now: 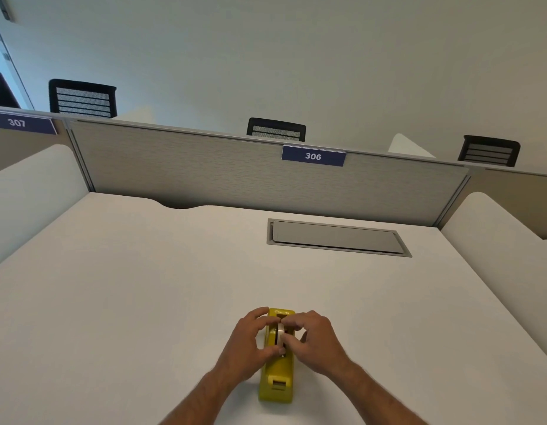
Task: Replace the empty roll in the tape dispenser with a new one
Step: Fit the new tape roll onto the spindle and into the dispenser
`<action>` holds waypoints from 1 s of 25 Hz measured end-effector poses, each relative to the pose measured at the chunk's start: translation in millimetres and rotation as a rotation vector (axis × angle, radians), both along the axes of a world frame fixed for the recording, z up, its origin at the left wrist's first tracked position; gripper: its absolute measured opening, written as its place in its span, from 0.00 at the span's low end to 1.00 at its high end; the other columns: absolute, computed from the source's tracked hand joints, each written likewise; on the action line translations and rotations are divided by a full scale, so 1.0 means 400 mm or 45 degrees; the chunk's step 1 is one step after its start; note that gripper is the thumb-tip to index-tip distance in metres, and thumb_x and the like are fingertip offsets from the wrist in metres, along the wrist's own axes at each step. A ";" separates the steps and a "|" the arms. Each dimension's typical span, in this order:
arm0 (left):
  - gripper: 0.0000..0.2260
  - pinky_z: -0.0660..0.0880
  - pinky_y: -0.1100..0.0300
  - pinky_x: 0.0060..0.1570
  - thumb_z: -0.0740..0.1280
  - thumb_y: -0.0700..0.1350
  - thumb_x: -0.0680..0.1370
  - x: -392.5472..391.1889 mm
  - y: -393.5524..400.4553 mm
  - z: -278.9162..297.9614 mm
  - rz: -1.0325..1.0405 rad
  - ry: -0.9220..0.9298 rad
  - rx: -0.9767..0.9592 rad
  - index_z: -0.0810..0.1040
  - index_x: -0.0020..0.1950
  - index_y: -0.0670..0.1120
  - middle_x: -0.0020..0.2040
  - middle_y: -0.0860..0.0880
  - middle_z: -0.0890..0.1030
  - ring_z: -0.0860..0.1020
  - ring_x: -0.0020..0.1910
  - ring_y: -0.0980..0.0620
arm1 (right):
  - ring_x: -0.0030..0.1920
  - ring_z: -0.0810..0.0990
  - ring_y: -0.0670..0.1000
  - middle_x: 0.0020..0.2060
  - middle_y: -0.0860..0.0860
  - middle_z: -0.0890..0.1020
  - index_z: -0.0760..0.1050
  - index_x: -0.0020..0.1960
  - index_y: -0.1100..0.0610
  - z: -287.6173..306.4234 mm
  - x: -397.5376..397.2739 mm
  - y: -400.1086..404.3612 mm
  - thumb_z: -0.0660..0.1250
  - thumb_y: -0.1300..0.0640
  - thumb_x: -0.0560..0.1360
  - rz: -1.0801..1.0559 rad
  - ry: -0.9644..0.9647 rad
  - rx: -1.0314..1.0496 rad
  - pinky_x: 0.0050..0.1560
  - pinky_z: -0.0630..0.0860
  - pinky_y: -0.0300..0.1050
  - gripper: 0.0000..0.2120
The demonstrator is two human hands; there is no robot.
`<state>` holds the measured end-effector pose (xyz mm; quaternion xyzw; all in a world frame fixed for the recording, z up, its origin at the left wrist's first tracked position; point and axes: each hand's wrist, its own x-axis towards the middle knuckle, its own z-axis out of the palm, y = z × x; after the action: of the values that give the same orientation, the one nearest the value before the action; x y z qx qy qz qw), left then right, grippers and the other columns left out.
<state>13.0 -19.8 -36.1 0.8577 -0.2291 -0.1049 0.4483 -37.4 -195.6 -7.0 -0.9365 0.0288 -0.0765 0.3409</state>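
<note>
A yellow tape dispenser [277,375] lies lengthwise on the white desk [143,302], its cutter end toward me. A pale tape roll [279,332] stands on edge in the dispenser's slot. My left hand [250,342] pinches the roll from the left with thumb and fingers. My right hand [312,338] pinches it from the right. Both hands cover the sides of the roll and the spindle, so I cannot tell whether the roll is full or empty.
A grey cable hatch [338,237] is set flush into the desk at the back right. A grey partition [235,170] with a "306" label [313,156] closes the far edge. White side panels stand left and right. Black chair backs show beyond.
</note>
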 end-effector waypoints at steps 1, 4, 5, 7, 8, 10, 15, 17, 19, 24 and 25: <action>0.26 0.66 0.60 0.67 0.76 0.57 0.69 -0.001 -0.001 0.002 0.007 -0.001 0.008 0.73 0.65 0.63 0.70 0.61 0.67 0.66 0.71 0.56 | 0.50 0.78 0.43 0.50 0.41 0.85 0.83 0.55 0.46 0.003 0.001 -0.002 0.66 0.42 0.68 0.035 0.009 -0.026 0.47 0.80 0.43 0.18; 0.27 0.66 0.59 0.67 0.76 0.58 0.68 -0.004 -0.004 0.012 0.029 0.000 0.027 0.74 0.66 0.61 0.73 0.57 0.68 0.66 0.71 0.55 | 0.48 0.76 0.44 0.49 0.42 0.85 0.83 0.56 0.47 0.019 0.003 -0.004 0.68 0.44 0.69 0.146 0.028 -0.111 0.44 0.75 0.37 0.17; 0.26 0.66 0.59 0.67 0.76 0.58 0.68 -0.005 -0.005 0.017 0.036 0.003 0.024 0.75 0.65 0.61 0.73 0.57 0.69 0.67 0.71 0.55 | 0.47 0.76 0.45 0.47 0.42 0.85 0.83 0.55 0.46 0.025 0.004 -0.003 0.69 0.45 0.69 0.167 0.023 -0.137 0.44 0.74 0.37 0.16; 0.25 0.66 0.59 0.67 0.77 0.57 0.68 -0.006 -0.008 0.025 0.049 0.018 0.012 0.76 0.63 0.61 0.72 0.57 0.69 0.67 0.70 0.55 | 0.45 0.76 0.46 0.41 0.40 0.85 0.84 0.52 0.46 0.035 0.008 0.000 0.70 0.48 0.69 0.169 -0.003 -0.142 0.44 0.73 0.38 0.12; 0.24 0.66 0.58 0.67 0.78 0.57 0.67 -0.007 -0.009 0.028 0.052 0.027 0.006 0.76 0.61 0.62 0.71 0.58 0.69 0.67 0.70 0.55 | 0.43 0.76 0.46 0.38 0.39 0.84 0.85 0.49 0.46 0.039 0.011 0.000 0.70 0.50 0.70 0.156 -0.007 -0.124 0.44 0.72 0.38 0.09; 0.24 0.66 0.59 0.67 0.78 0.56 0.66 -0.008 -0.009 0.029 0.057 0.041 0.003 0.76 0.59 0.63 0.71 0.57 0.70 0.68 0.70 0.55 | 0.43 0.77 0.47 0.37 0.40 0.86 0.86 0.46 0.47 0.046 0.018 0.000 0.69 0.53 0.72 0.135 0.006 -0.078 0.43 0.72 0.37 0.07; 0.25 0.69 0.56 0.67 0.78 0.57 0.64 -0.007 -0.008 0.028 0.054 0.089 -0.007 0.77 0.59 0.62 0.71 0.58 0.70 0.68 0.69 0.56 | 0.44 0.79 0.47 0.39 0.43 0.86 0.86 0.47 0.48 0.053 0.021 -0.002 0.68 0.52 0.73 0.126 0.069 -0.017 0.47 0.78 0.47 0.08; 0.22 0.70 0.56 0.66 0.77 0.58 0.66 -0.006 -0.008 0.028 0.056 0.082 -0.031 0.77 0.58 0.63 0.70 0.60 0.70 0.69 0.68 0.57 | 0.45 0.79 0.46 0.41 0.43 0.87 0.86 0.46 0.48 0.050 0.020 -0.006 0.69 0.50 0.72 0.129 0.064 -0.028 0.47 0.79 0.47 0.08; 0.21 0.70 0.59 0.64 0.76 0.58 0.68 -0.007 -0.007 0.029 0.044 0.064 -0.039 0.76 0.59 0.64 0.68 0.60 0.69 0.68 0.66 0.59 | 0.44 0.78 0.45 0.42 0.43 0.86 0.85 0.47 0.48 0.050 0.019 -0.007 0.71 0.46 0.70 0.138 0.054 -0.092 0.46 0.79 0.45 0.09; 0.24 0.69 0.56 0.68 0.77 0.57 0.68 -0.009 -0.008 0.036 0.031 0.057 -0.010 0.76 0.62 0.62 0.71 0.58 0.70 0.68 0.70 0.55 | 0.45 0.76 0.46 0.46 0.43 0.85 0.83 0.54 0.47 0.046 0.020 -0.008 0.67 0.40 0.66 0.228 0.034 -0.296 0.47 0.77 0.45 0.20; 0.24 0.69 0.54 0.69 0.76 0.57 0.68 -0.009 -0.009 0.038 0.034 0.057 0.004 0.76 0.62 0.61 0.72 0.57 0.69 0.68 0.70 0.55 | 0.45 0.76 0.46 0.46 0.43 0.86 0.83 0.53 0.47 0.044 0.020 -0.008 0.66 0.40 0.66 0.241 0.024 -0.325 0.46 0.78 0.46 0.20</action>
<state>9.3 -23.4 -21.0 0.8589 -0.2072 -0.1183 0.4532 -29.3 -198.7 10.7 -0.9714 -0.0663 -0.0381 0.2246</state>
